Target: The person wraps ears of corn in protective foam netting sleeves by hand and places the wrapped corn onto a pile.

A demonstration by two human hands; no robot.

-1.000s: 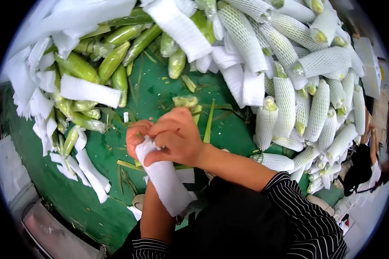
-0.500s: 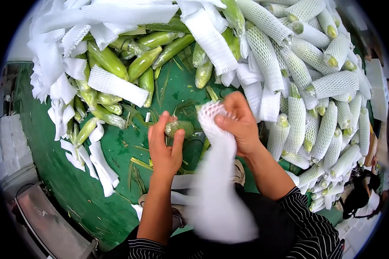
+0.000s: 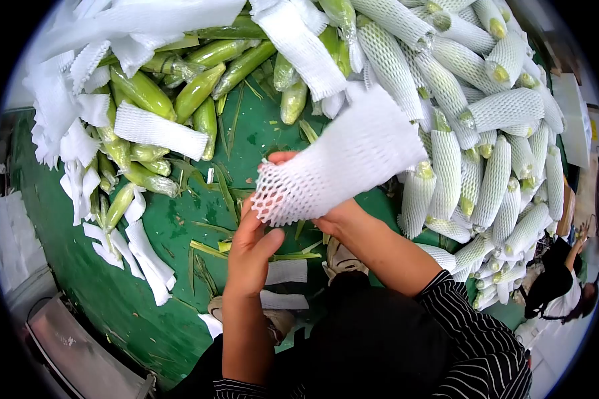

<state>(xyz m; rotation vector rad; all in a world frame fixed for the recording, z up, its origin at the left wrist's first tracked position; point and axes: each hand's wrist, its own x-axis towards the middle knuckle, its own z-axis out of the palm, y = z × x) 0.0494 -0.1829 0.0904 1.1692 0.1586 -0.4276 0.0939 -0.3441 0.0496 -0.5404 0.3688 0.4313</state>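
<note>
A white foam net sleeve [image 3: 346, 159] spans the space between my hands, its stretched mesh mouth on the left and its flat end up to the right. My left hand [image 3: 249, 249] curls at the mesh mouth, thumb below and fingertips showing above. The film-wrapped ear of corn it held a moment earlier is now hidden behind or inside the sleeve; I cannot tell which. Beneath the sleeve, my right hand [image 3: 339, 218] grips it from behind, most of its fingers covered.
Film-wrapped ears of corn [image 3: 143, 93] lie at the upper left, among loose foam sleeves [image 3: 160, 131]. Many sleeved ears [image 3: 446, 173] are piled on the right. Husk scraps [image 3: 209, 249] litter the green surface [image 3: 133, 319]. Another person [image 3: 566, 286] is at the far right.
The sleeve has swung from hanging below my right hand to lying up and across between both hands. My right hand has moved down and left; the corn is now out of sight.
</note>
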